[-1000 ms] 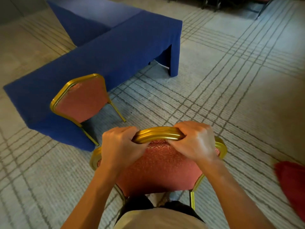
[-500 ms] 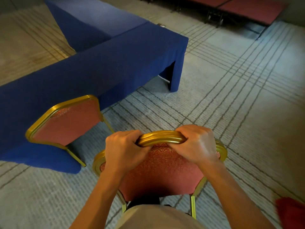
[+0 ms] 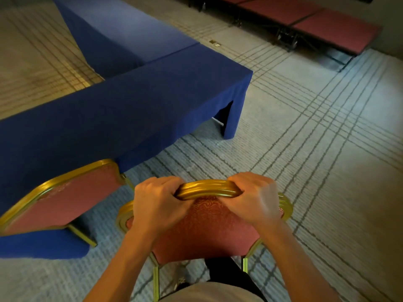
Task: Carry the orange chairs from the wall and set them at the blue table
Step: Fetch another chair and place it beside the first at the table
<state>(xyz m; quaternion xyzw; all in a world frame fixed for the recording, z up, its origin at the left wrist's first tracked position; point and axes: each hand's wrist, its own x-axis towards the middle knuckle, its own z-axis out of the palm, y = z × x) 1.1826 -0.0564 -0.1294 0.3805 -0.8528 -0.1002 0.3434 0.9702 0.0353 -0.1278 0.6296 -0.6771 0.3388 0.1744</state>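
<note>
Plaid carpet (image 3: 316, 149) under blue table (image 3: 152, 99); red platforms (image 3: 327, 25) behind

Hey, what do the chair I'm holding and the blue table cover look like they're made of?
The chair: frame looks like gold-finished metal, glossy with ribbed highlights; its back looks like woven red-orange upholstery with a swirl pattern. The table cover: probably matte blue cloth, draping to the floor.

The left hand (image 3: 157, 205) and right hand (image 3: 255, 201) are curling their fingertips out of sight over the held chair (image 3: 202, 232), whose back is hiding its seat. At eight o'clock the second chair (image 3: 65, 199) is running off the left edge. At twelve o'clock a floor object (image 3: 214, 43) is showing too small to identify.
</note>
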